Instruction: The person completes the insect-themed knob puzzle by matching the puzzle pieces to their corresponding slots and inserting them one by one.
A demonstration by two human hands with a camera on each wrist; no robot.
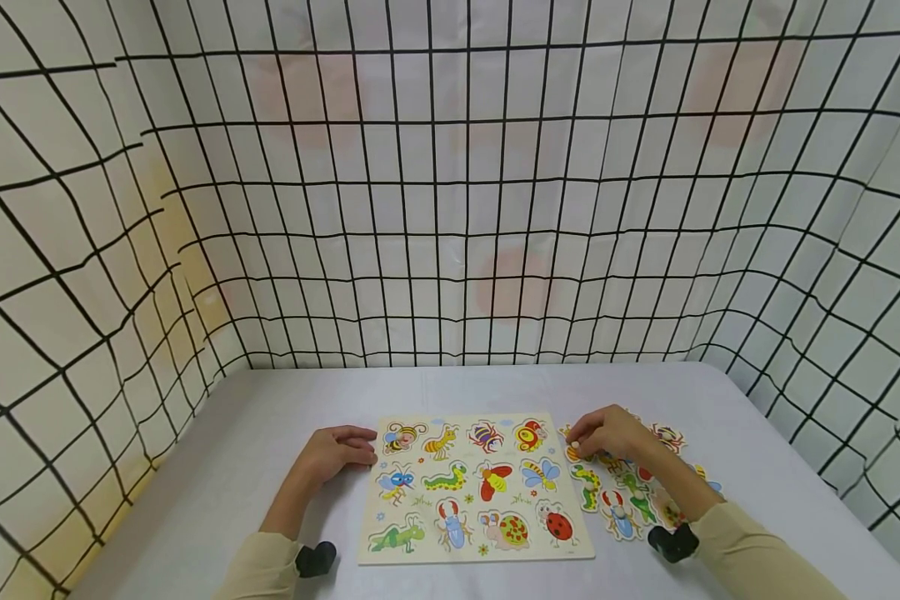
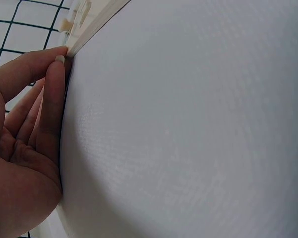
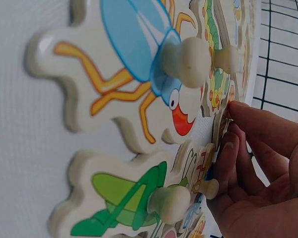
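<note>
Blue beetle piece (image 3: pixel 124 74) nearest the lens, orange piece (image 1: pixel 572 456) at the fingertips

By its look of thin wood, the orange piece is judged light and stiff; its smooth printed face may prove slippery, and its edge could chip if dropped. It is best taken by the pale knob (image 1: pixel 576 447) on top rather than by its rim. At that knob the thumb and fingertips of the right hand (image 1: pixel 615 433) are drawn together and seem to be pinching it; whether the piece is lifted cannot be told. It is held directly beneath those fingertips. Just below the grip, the caterpillar piece (image 1: pixel 587 487) is laid; the blue beetle piece and the grasshopper piece (image 3: pixel 124 203) are spread nearer the wrist. To the grip's left, the puzzle board (image 1: pixel 435 558) is placed close by, its left edge touched by the extended fingers of the left hand (image 1: pixel 333 454).
</note>
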